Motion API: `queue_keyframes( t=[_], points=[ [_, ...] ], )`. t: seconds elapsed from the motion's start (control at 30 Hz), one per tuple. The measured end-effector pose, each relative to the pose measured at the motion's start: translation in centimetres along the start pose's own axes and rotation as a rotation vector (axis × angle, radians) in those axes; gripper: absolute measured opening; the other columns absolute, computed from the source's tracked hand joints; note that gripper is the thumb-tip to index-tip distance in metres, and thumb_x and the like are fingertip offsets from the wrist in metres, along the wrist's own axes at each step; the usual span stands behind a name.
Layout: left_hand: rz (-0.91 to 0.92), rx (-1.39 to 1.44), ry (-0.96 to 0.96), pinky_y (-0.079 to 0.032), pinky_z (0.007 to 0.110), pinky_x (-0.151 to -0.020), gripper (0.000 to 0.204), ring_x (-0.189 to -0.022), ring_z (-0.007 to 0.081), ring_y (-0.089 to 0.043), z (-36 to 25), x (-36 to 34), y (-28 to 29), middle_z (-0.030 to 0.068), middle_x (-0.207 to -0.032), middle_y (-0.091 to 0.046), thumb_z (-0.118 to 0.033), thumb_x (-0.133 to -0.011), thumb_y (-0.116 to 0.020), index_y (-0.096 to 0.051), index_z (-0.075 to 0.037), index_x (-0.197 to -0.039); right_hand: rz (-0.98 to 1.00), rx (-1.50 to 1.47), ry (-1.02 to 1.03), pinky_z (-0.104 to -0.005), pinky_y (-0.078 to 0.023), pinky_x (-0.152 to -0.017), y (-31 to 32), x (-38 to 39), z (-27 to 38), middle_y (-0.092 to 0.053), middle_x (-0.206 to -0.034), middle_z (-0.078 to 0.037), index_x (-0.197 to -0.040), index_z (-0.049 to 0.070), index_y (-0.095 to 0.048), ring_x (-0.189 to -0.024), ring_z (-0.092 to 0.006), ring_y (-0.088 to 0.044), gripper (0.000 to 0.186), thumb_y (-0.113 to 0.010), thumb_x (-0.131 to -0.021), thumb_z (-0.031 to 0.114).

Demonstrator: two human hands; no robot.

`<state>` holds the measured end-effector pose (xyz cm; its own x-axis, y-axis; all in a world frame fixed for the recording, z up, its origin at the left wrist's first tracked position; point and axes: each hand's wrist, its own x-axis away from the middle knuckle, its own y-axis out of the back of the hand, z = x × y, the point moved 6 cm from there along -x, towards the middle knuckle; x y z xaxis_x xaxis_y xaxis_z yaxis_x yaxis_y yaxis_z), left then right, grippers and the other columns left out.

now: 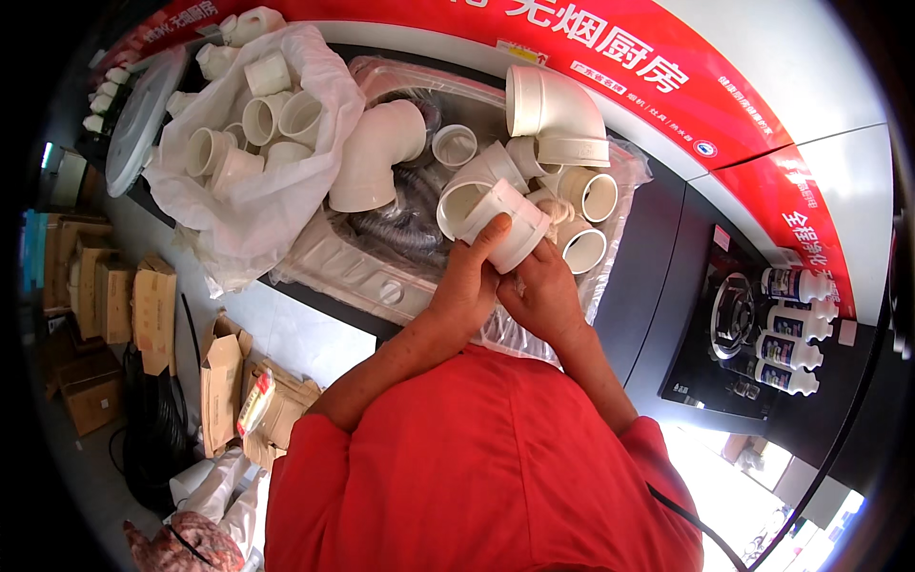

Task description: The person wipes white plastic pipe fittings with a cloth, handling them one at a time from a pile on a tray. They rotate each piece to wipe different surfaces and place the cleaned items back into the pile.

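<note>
My left hand (pixel 474 273) grips a short white plastic pipe fitting (pixel 507 221), thumb across its side. My right hand (pixel 536 293) is closed around the lower part of that same fitting. A white elbow pipe (pixel 460 191) lies just behind it. To the right are more white round fittings (pixel 599 198) and a tan bundle (pixel 557 211) that I cannot make out. A large bent fitting (pixel 558 124), another to the left (pixel 367 162), a small round piece (pixel 454 143) and grey flexible hose (pixel 396 234) rest in a plastic-wrapped steel sink (pixel 315 262).
A white bag (pixel 176 176) of fittings sits at the left. Cardboard boxes (pixel 152 310) and dark hose (pixel 148 439) lie on the floor at left. A black cooktop (pixel 691 357) with several white bottles (pixel 791 350) is on the dark counter (pixel 643 257) at right. A red sign (pixel 658 124) runs behind.
</note>
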<state>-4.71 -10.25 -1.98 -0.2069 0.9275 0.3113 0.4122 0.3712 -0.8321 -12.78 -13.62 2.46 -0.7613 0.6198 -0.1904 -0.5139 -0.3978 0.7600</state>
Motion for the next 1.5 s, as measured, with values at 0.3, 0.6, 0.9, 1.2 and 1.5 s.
queue_keyframes(
  t=[0.3, 0.6, 0.9, 1.2, 1.5],
  points=[
    [0.126, -0.363, -0.081, -0.047, 0.028, -0.079, 0.055, -0.095, 0.0116, -0.056, -1.2, 1.1, -0.9, 0.005, -0.106, -0.058, -0.023, -0.076, -0.076, -0.049, -0.002, -0.119, 0.118, -1.536, -0.417, -0.0338, -0.045, -0.087, -1.6, 2.6, -3.4, -0.057, -0.115, -0.012, -0.128, -0.002, -0.043, -0.1, -0.0221, -0.057, 0.064, -0.065, -0.074, 0.025],
    [0.396, -0.267, -0.166, -0.037, 0.033, -0.099, 0.091, -0.117, 0.0174, -0.046, -1.9, 0.6, -2.6, 0.0071, -0.126, -0.048, -0.026, -0.067, -0.081, -0.029, -0.004, -0.138, -0.004, -1.893, -0.659, -0.0387, -0.044, -0.092, -1.0, 1.9, -2.0, -0.053, -0.122, -0.014, -0.131, 0.003, -0.04, -0.107, -0.0274, -0.055, 0.07, -0.061, -0.076, 0.041],
    [0.307, -0.199, -0.087, -0.039, 0.032, -0.097, 0.087, -0.114, 0.0173, -0.048, -2.3, 1.5, -2.4, 0.008, -0.125, -0.049, -0.028, -0.068, -0.08, -0.033, -0.002, -0.136, 0.129, -1.347, -0.474, -0.0342, -0.047, -0.085, -0.4, 2.7, -0.5, -0.058, -0.114, -0.014, -0.119, -0.001, -0.052, -0.101, -0.0243, -0.058, 0.06, -0.068, -0.07, 0.03],
    [0.157, -0.17, -0.11, -0.039, 0.033, -0.096, 0.065, -0.113, 0.0168, -0.048, -1.5, 0.7, -1.0, 0.0077, -0.123, -0.049, -0.024, -0.082, -0.069, -0.035, -0.003, -0.133, 0.06, -1.001, -0.361, -0.0333, -0.045, -0.087, -0.7, 1.5, -1.4, -0.058, -0.111, -0.011, -0.122, -0.002, -0.049, -0.102, -0.0214, -0.056, 0.042, -0.056, -0.088, 0.021],
    [0.287, -0.14, -0.087, -0.039, 0.032, -0.096, 0.068, -0.113, 0.0175, -0.048, -2.2, 1.3, -2.2, 0.0076, -0.122, -0.049, -0.023, -0.078, -0.071, -0.036, -0.003, -0.133, 0.071, -1.18, -0.302, -0.0328, -0.044, -0.091, -0.3, 2.4, -0.9, -0.056, -0.116, -0.012, -0.125, -0.001, -0.046, -0.106, -0.0235, -0.056, 0.05, -0.059, -0.081, 0.019]
  ],
)
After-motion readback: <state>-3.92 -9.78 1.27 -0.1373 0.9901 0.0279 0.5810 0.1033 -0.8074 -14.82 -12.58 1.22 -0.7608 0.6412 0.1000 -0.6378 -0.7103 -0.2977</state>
